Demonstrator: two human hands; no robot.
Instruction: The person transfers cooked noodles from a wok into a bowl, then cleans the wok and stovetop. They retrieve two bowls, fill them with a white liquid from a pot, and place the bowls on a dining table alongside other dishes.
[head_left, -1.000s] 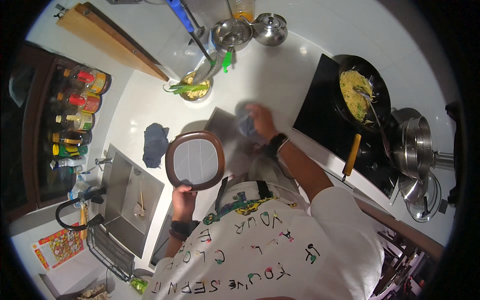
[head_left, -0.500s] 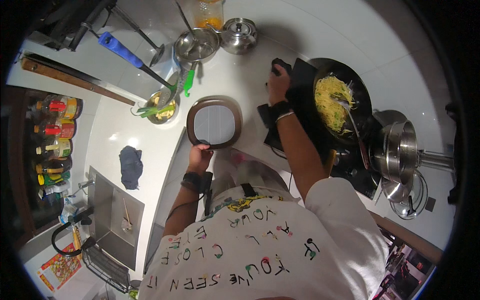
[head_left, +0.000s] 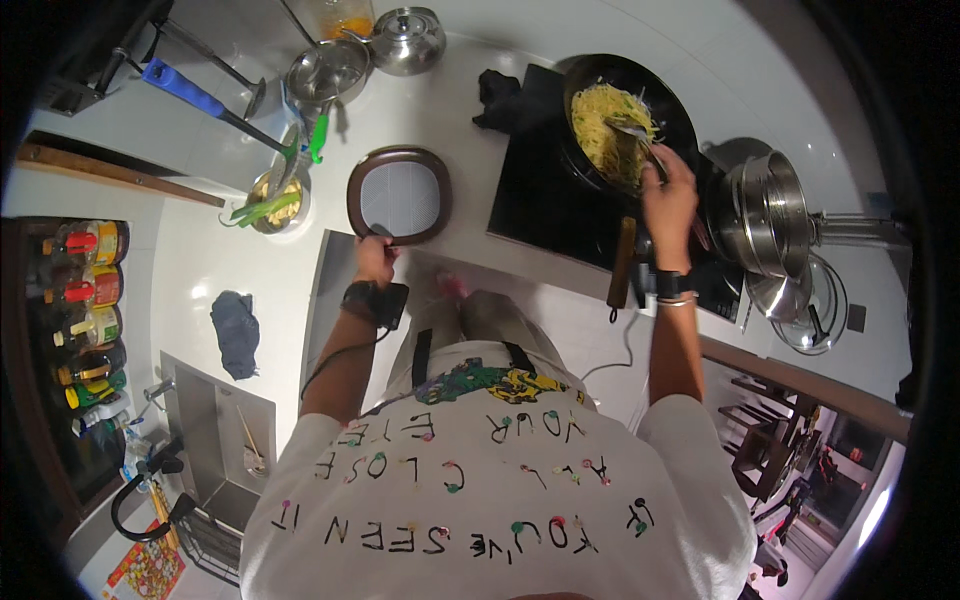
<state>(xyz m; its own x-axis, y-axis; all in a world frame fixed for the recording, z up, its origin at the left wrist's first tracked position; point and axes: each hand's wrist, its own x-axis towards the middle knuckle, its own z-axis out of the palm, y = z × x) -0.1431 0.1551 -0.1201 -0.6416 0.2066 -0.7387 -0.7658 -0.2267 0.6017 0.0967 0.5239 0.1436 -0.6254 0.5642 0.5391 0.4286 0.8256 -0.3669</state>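
Pinching the near rim of one plate, your left hand is nearly closed, its fingers bent at the brown edge. This plate, square with rounded corners, is over the front part of the worktop; whether its bottom touches there, I cannot tell. Your right hand is closed around the handle of one spatula. Its metal head lies in the yellow shredded food inside one black wok on the cooktop. Farther out are two dark cloths, one near the sink, the other beside the cooktop. Behind the plate stand one bowl with green stalks and one steel kettle.
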